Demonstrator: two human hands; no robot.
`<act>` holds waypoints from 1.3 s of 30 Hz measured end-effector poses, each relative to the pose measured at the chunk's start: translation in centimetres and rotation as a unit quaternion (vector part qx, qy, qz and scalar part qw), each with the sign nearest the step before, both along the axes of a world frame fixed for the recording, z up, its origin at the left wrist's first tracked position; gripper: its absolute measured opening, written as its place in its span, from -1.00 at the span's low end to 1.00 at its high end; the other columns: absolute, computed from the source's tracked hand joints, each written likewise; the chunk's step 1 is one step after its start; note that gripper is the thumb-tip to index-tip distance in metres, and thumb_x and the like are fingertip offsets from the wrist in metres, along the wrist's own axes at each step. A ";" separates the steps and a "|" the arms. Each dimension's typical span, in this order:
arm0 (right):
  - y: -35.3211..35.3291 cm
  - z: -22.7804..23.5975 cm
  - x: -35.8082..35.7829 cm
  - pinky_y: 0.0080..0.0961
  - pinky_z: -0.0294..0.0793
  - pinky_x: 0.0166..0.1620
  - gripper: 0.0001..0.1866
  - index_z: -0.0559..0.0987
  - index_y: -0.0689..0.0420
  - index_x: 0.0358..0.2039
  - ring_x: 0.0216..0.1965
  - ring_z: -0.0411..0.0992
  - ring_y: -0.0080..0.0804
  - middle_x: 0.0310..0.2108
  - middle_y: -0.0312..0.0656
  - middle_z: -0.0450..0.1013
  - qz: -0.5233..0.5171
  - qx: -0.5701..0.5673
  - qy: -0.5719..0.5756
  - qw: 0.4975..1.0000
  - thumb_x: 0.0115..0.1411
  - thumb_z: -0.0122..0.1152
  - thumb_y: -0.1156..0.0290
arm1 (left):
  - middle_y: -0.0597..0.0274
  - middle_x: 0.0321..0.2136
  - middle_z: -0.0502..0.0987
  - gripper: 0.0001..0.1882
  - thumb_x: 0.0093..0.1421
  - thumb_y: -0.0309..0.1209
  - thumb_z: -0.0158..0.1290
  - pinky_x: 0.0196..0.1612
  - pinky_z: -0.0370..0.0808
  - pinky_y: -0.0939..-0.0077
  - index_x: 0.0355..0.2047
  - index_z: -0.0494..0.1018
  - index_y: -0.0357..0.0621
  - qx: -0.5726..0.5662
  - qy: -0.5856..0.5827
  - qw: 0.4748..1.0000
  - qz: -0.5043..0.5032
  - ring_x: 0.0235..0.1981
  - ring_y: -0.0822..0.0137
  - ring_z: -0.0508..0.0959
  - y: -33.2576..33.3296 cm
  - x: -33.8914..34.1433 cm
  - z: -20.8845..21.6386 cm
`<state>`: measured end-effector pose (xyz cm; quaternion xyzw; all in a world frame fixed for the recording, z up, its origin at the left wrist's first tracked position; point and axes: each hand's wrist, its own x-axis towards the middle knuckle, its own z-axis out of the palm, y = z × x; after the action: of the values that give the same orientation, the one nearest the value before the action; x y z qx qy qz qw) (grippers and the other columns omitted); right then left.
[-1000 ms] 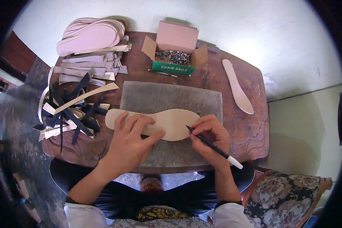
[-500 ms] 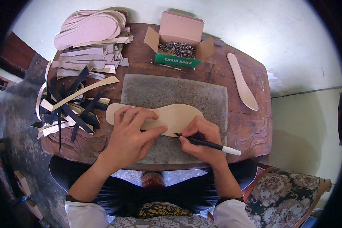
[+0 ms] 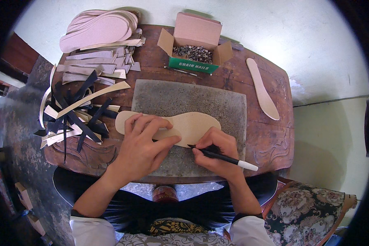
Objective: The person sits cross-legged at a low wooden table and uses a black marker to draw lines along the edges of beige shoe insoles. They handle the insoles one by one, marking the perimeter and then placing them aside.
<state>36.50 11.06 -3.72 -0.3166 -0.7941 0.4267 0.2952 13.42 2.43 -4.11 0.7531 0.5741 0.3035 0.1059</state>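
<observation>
A beige shoe insole [image 3: 194, 125] lies flat across a grey stone slab [image 3: 188, 94], its heel end to the left. My left hand [image 3: 145, 137] spans the insole's narrower part, fingers curled over it and thumb near its front edge, holding it down. Between the fingers and thumb of my right hand [image 3: 217, 151] is a black marker pen [image 3: 221, 156] with a white end. The pen's tip meets the insole's near edge, right of my left thumb. Part of the insole is hidden under my left fingers.
Black and cream strips [image 3: 76, 115] pile up at left, below grey offcuts [image 3: 98, 61] and stacked pinkish insoles [image 3: 98, 30]. Behind the slab stands an open green box of nails [image 3: 194, 59]. A narrow sole-shaped piece [image 3: 262, 90] lies at right on the carved wooden table [image 3: 270, 135].
The pen tip has shifted very slightly left along the insole's near edge, with my right hand moving along. My left hand and the insole stay essentially in place.
</observation>
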 end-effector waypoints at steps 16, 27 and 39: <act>-0.2 0.1 -0.2 -0.54 0.48 -0.37 -0.79 0.56 0.20 -0.48 -0.46 0.54 -0.43 -0.47 -0.19 0.53 -0.001 0.000 -0.005 1.000 -0.09 0.46 0.62 | 0.26 -0.04 0.51 -0.63 -0.03 -0.47 0.32 0.22 0.23 0.04 -0.15 0.70 0.13 0.001 -0.008 1.000 -0.002 0.09 0.10 0.44 0.0 -0.1 0.0; -0.1 0.2 -0.1 -0.54 0.50 -0.37 -0.79 0.55 0.21 -0.49 -0.46 0.55 -0.43 -0.47 -0.20 0.53 0.003 0.002 -0.017 1.000 -0.10 0.46 0.63 | 0.27 -0.04 0.52 -0.64 -0.02 -0.45 0.32 0.21 0.23 0.05 -0.16 0.70 0.14 -0.001 -0.004 1.000 -0.001 0.09 0.11 0.45 0.0 0.0 0.0; -0.1 0.2 -0.1 -0.54 0.48 -0.37 -0.79 0.55 0.21 -0.48 -0.46 0.53 -0.43 -0.48 -0.20 0.52 0.009 0.002 -0.011 1.000 -0.09 0.47 0.62 | 0.28 -0.06 0.52 -0.65 0.00 -0.45 0.32 0.21 0.23 0.05 -0.16 0.71 0.13 0.002 -0.003 1.000 0.003 0.08 0.11 0.45 0.0 -0.1 0.1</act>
<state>36.35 11.00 -3.56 -0.3135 -0.8012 0.4239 0.2831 13.37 2.39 -4.01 0.7509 0.5750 0.3074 0.1052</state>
